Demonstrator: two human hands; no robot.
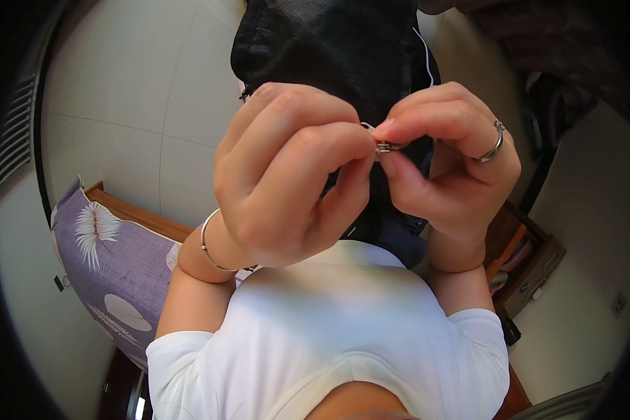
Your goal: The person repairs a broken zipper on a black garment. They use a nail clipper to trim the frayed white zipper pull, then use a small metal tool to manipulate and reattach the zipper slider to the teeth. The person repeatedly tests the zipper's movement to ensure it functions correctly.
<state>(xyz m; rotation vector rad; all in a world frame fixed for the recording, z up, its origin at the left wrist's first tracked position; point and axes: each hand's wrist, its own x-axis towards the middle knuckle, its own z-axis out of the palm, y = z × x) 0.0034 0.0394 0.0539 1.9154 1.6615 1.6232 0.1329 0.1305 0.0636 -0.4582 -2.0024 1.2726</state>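
Far L: purple cloth (pixel 136 276) w/ white leaf print, next to a wooden edge (pixel 136 210), pale tiled floor (pixel 115 133) beyond.

Next, the left hand (pixel 287 171), thin bangle (pixel 205 238) at the wrist: thumb & index closed in a tight pinch, other fingers bent, tips on the L end of a small metal piece (pixel 383 148). To do this well, I'd use this hand as the fixed one: firm but light pinch, tips set back fr. the middle so the join is in plain sight. Elbows tucked against the white shirt (pixel 322 322) should cut the shake. Having black fabric (pixel 322 42) nearby seems a mixed help: softer landing than tile, but a tiny part dropped there could be hard to spot.

Mid: the metal piece is up in the air, betw. both sets of fingertips. Looks silvery, w/ a squarish, slotted middle & a thin pale loop (pixel 366 127) at upper L; poss. a clasp or link, but too small & half covered to be sure.

R of it: the right hand (pixel 462 157), ring (pixel 495 145) on one finger, thumb & index nearly together, pinching the R end, others folded back. Small, slow turns fr. this side suit so fine a part; squeezing hard could make it slip.

Far R: wooden drawer (pixel 542 269) w/ odds & ends inside.
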